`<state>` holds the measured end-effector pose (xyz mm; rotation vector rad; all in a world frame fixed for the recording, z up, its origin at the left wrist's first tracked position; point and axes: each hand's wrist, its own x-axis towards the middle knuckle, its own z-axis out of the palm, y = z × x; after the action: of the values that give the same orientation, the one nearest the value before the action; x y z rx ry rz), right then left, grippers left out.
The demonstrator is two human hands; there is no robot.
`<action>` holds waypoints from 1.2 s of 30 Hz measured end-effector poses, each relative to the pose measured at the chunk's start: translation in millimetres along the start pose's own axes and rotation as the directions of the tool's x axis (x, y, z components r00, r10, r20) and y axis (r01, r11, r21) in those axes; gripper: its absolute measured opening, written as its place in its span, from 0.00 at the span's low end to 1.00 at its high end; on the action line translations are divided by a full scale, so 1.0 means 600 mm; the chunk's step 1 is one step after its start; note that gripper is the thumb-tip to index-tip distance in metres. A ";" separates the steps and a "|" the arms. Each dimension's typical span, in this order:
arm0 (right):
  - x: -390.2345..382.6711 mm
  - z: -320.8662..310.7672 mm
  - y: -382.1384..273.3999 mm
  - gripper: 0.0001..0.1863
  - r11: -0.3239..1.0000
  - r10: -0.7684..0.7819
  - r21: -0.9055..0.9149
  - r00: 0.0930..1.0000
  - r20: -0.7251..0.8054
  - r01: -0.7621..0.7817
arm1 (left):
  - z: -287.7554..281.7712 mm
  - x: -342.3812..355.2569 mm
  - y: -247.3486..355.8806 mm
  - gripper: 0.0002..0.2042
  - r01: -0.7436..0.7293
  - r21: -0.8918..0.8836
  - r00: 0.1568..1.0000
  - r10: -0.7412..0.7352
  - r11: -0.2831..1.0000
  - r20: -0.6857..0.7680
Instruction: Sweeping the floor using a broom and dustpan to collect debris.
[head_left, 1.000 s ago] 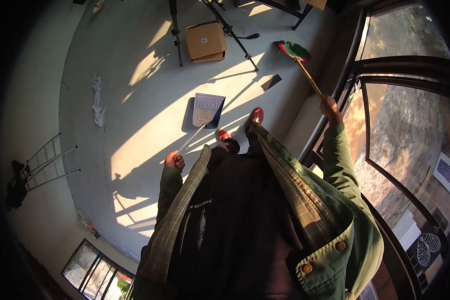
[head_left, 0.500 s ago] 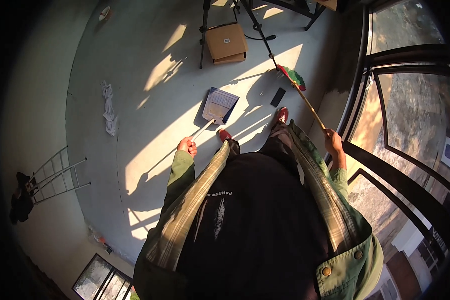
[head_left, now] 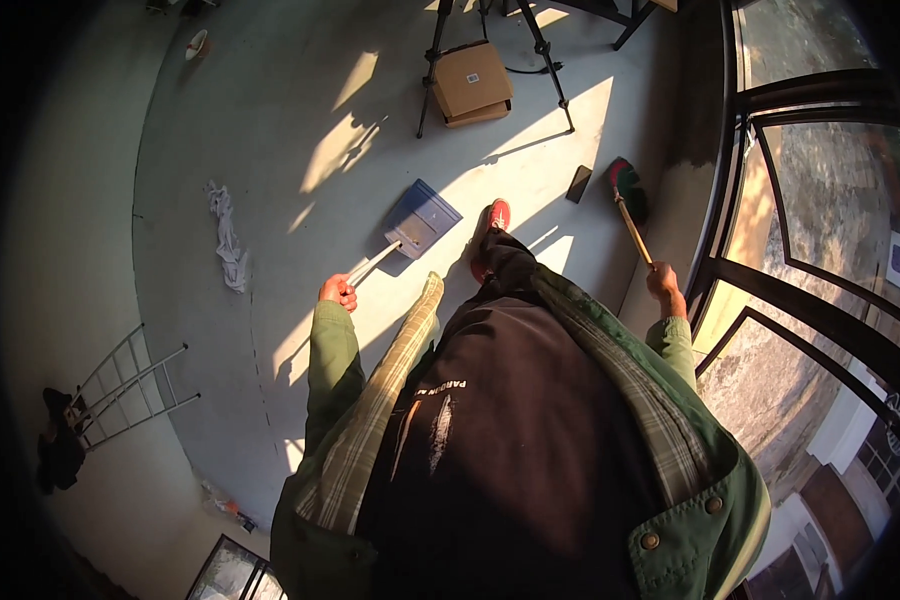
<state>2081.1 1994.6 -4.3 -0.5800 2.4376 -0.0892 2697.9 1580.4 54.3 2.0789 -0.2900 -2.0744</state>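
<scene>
My left hand is closed around the pale handle of a blue long-handled dustpan, whose pan hangs over or rests on the floor ahead; I cannot tell which. On the right, my right hand grips the wooden stick of a broom. Its red and green bristle head is by the base of the wall, beside a small dark flat rectangular object on the floor. One red shoe is stepped forward between the two tools.
Ahead stand a black tripod and a brown cardboard box with a cable behind. To the left lies a crumpled white cloth or paper; a metal ladder leans near the wall. Dark-framed windows line the right.
The broom head has swung right and nearer, away from the tripod leg. My left hand and the dustpan have moved a little left, the pan tilting. One foot has stepped.
</scene>
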 end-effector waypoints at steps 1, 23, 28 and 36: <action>-0.015 0.009 -0.016 0.14 1.000 -0.011 0.025 0.999 0.032 0.011 | -0.012 0.002 0.013 0.18 0.004 0.004 1.000 -0.004 1.000 -0.009; 0.223 -0.091 -0.316 0.11 0.988 -0.008 -0.152 0.999 -0.048 0.001 | -0.114 0.077 0.329 0.16 0.043 0.056 0.998 -0.040 0.998 -0.043; 0.154 0.032 -0.391 0.12 0.970 0.107 -0.236 0.967 0.231 -0.051 | -0.157 0.111 0.417 0.17 0.026 0.109 1.000 -0.025 0.994 -0.017; -0.145 0.176 -0.454 0.15 0.980 0.126 0.139 0.986 0.109 -0.140 | -0.202 0.185 0.512 0.16 0.002 0.242 0.996 -0.024 0.970 0.088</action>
<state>2310.2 1794.6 14.0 -0.3469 2.3419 -0.1779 2818.2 1254.2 31.1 2.1234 -0.5718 -2.2436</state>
